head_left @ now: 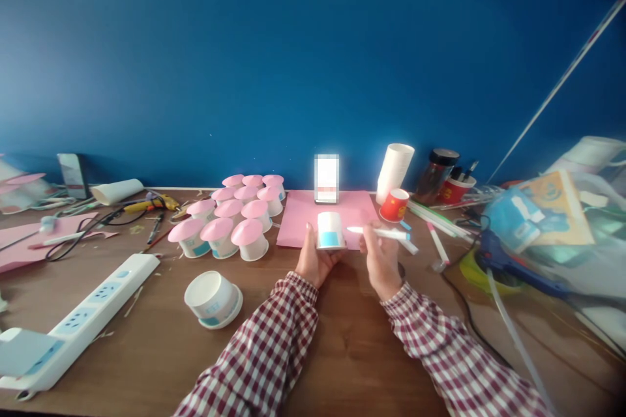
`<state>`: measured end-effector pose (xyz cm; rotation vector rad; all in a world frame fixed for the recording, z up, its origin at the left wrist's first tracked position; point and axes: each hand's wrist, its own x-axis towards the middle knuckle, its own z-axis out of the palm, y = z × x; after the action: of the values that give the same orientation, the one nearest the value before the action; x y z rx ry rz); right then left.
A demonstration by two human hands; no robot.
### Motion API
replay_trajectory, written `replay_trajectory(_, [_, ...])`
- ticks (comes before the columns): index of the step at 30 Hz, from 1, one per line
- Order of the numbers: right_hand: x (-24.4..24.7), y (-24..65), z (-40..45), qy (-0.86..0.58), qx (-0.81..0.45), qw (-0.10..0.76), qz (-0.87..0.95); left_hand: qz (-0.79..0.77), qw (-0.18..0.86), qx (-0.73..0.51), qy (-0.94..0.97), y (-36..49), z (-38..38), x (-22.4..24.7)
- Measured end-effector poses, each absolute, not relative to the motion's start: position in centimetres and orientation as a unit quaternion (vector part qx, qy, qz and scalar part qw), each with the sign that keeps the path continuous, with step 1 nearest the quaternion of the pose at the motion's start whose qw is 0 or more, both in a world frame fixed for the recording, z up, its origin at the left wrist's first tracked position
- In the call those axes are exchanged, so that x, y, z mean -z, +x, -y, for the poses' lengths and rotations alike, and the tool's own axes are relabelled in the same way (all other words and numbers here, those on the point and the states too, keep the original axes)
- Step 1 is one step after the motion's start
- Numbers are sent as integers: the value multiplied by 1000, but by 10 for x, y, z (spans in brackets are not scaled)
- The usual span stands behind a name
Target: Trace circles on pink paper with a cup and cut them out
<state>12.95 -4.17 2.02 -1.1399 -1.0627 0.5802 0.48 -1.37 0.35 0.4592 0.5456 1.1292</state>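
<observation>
Held white cup (329, 228), red cup (456, 193) (pens (471, 170) inside)

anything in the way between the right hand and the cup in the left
Only the slim white marker with a blue end that the right hand holds, pointing toward the white paper cup with a blue patch; nothing else visible stands between.

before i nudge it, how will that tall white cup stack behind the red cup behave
The stack would probably tip easily, being tall and narrow. It looks like nested paper cups, so likely light for its size. Pulled nearer, it may knock the red cup.
</observation>
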Motion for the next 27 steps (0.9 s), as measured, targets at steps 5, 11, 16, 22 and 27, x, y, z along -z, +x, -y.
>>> replay_trajectory(5, [-15, 127, 43, -481, -228, 657, 534, -211, 801, -521, 206, 3, 16, -6])
replay_trajectory(11, [-9, 123, 44, -504, -194, 570, 619, -192, 794, -544, 191, 0, 11, -4])
replay_trajectory(16, [-3, 124, 43, -497, -169, 567, 635, -218, 789, -527, 229, 3, 14, -4])
replay_trajectory(22, [-5, 131, 41, -520, -172, 593, 590, -289, 761, -528, 243, 8, 19, -7])
replay_trajectory(27, [-3, 132, 38, -514, -178, 641, 542, -473, 561, -651, 194, 16, 55, -37])
